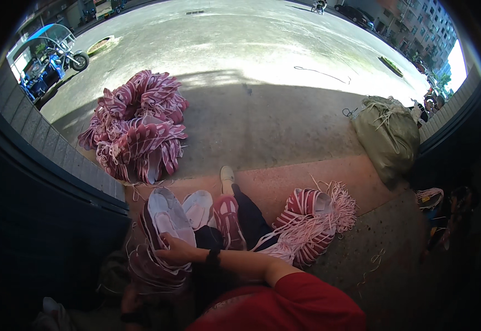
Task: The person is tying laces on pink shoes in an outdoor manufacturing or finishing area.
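Note:
My right hand (177, 251) reaches across to the left, its fingers closed on the edge of a stack of shoe uppers (166, 212) with pale linings. More uppers (155, 270) hang below it, dark pink with light edges. In the shade beneath them is my left hand (131, 300), close to the stack's lower end; its fingers are too dark to make out. A pale-lined upper (198, 208) and a dark pink upper (229, 220) lie by my legs. On my right, a bundle of striped pink uppers (307, 220) trails many pale pink laces (342, 207).
A large heap of tied pink uppers (135, 124) sits ahead on the left. A stuffed olive sack (387, 138) stands at the right by the doorway. Dark door panels flank me. Outside on the concrete are a blue three-wheeler (47, 63) and a loose cord (323, 73).

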`<state>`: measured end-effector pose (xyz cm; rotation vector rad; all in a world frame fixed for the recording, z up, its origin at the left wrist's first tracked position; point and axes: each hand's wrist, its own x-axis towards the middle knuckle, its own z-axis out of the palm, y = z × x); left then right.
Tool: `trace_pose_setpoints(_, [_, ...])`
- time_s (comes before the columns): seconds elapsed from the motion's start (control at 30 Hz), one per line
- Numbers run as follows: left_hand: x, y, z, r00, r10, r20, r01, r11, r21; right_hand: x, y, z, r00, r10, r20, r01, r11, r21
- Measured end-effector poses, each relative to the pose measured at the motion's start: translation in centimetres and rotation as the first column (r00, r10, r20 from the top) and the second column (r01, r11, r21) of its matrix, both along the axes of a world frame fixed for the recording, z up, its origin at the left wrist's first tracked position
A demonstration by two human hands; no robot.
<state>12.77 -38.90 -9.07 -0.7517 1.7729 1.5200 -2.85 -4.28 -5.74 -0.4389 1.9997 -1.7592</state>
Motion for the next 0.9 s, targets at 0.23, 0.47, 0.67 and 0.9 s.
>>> trace_pose_setpoints(0.23, [-0.6, 3.1, -8.3, 0.961, 0.216, 0.172, -0.238, 0.964, 0.119, 2.0, -0.6, -10.7, 0.953, 0.267, 0.143, -0.276, 0.960, 0.046])
trace_pose_setpoints(0.47, [1.8, 6.8, -2.7, 0.983, 0.170, -0.065, -0.182, 0.944, -0.274, 5.7, 3.5, -9.9, 0.866, 0.222, -0.449, -0.136, 0.967, 0.215])
trace_pose_setpoints(0.67, [2.6, 10.1, -1.8, 0.993, -0.046, -0.108, -0.020, 0.839, -0.544, 6.3, 4.1, -6.3, 0.679, 0.481, -0.555, -0.207, 0.851, 0.483])
trace_pose_setpoints(0.9, [-0.5, 10.2, 0.9, 0.846, -0.526, -0.091, 0.220, 0.498, -0.839, 7.3, 5.7, -3.1, 0.792, 0.315, -0.523, -0.125, 0.922, 0.367])
